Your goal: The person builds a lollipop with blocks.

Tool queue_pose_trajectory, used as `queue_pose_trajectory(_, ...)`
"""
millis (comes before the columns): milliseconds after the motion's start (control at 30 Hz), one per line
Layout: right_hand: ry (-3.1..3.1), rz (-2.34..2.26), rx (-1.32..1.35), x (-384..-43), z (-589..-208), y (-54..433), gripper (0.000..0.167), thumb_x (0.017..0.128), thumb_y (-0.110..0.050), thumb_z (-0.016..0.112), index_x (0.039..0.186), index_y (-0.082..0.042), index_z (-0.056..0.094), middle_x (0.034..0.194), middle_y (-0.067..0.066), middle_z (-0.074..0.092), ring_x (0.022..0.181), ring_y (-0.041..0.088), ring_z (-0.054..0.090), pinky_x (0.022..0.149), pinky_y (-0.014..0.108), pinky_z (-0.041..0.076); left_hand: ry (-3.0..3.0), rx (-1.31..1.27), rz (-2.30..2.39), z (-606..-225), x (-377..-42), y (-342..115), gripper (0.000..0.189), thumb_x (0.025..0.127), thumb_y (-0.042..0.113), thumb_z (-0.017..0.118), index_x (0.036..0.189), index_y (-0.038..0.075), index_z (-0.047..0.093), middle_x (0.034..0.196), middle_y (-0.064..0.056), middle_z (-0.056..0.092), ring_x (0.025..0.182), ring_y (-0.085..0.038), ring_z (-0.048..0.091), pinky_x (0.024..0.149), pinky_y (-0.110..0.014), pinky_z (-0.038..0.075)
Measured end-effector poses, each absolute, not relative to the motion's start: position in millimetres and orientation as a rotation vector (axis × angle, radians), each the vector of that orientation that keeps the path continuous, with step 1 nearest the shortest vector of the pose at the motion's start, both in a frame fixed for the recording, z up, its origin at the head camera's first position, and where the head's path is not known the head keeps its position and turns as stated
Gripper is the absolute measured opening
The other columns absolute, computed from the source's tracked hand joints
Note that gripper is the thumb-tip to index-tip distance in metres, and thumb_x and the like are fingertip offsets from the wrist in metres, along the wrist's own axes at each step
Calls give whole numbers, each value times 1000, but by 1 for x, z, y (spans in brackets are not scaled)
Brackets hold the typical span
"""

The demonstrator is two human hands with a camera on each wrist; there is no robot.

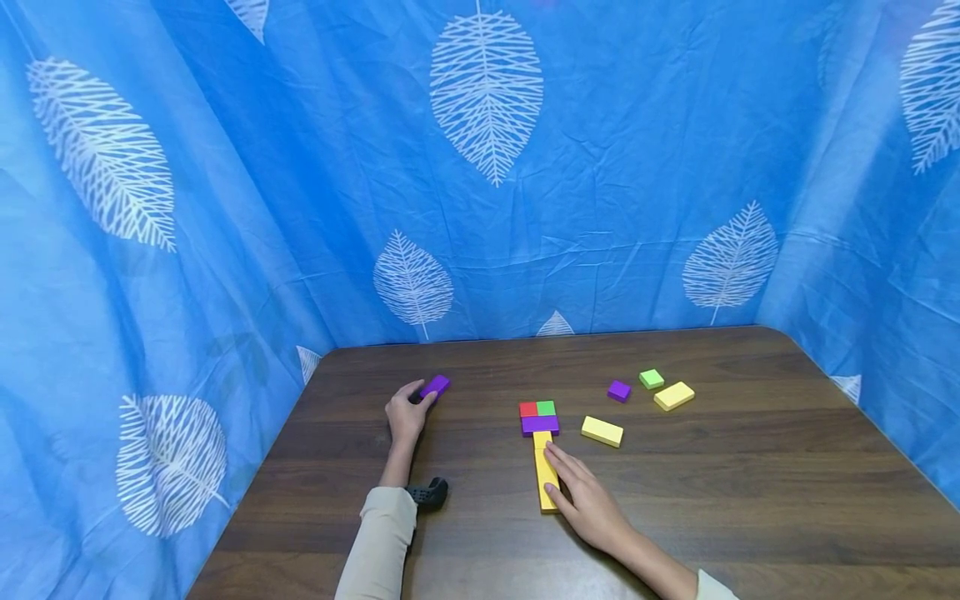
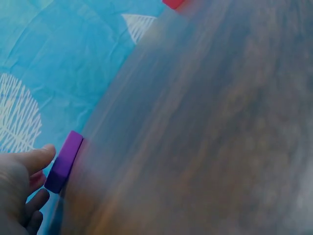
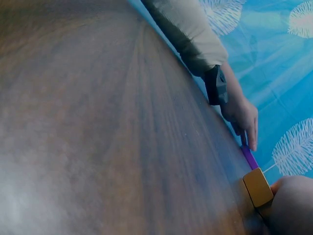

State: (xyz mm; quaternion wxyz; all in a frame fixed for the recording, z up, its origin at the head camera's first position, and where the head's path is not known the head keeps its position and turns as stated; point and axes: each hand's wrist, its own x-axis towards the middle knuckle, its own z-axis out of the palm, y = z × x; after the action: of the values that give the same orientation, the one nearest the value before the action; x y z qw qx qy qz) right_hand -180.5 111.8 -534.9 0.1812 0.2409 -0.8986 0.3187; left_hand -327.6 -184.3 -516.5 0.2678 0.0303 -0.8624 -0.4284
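Note:
My left hand (image 1: pixel 407 415) is at the left of the table, its thumb and fingers pinching the near end of a purple block (image 1: pixel 437 385). In the left wrist view this purple block (image 2: pixel 65 161) stands out past the fingertips. My right hand (image 1: pixel 588 502) rests with extended fingers along a column of yellow blocks (image 1: pixel 546 475), the thumb lying over the longer one. At the column's far end a purple block (image 1: pixel 540 424) lies crosswise. Beyond it sit a red block (image 1: pixel 528 409) and a green block (image 1: pixel 546 407), side by side.
To the right lie two pale yellow blocks, one nearer (image 1: pixel 602 432) and one farther (image 1: pixel 674 397), a small purple block (image 1: pixel 618 391) and a light green block (image 1: pixel 652 379). A blue leaf-patterned curtain (image 1: pixel 585 250) hangs behind the wooden table (image 1: pixel 750 475). A black device (image 1: pixel 429 493) is on the left wrist.

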Motion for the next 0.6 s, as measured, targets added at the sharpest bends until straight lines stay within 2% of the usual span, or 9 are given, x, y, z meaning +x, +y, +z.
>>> queue_pose_trajectory(367,-2555,932,677,-180,-534,113,49,89,-18,62,133,-2,48,139,9,43,123,30,44,98,48,36,-2366,85,-1158,-521,-327,-188,45,75,18,78,113,-2,64,113,-19,62,109,-33,55,96,-44,40)
queue_pose_trajectory(600,-2568,947,673,-180,-534,114,49,90,-19,60,134,-3,47,140,8,42,123,30,43,99,47,35,-2396,54,-1130,-520,-326,-186,44,76,13,77,114,-3,63,113,-21,61,108,-35,55,95,-45,40)
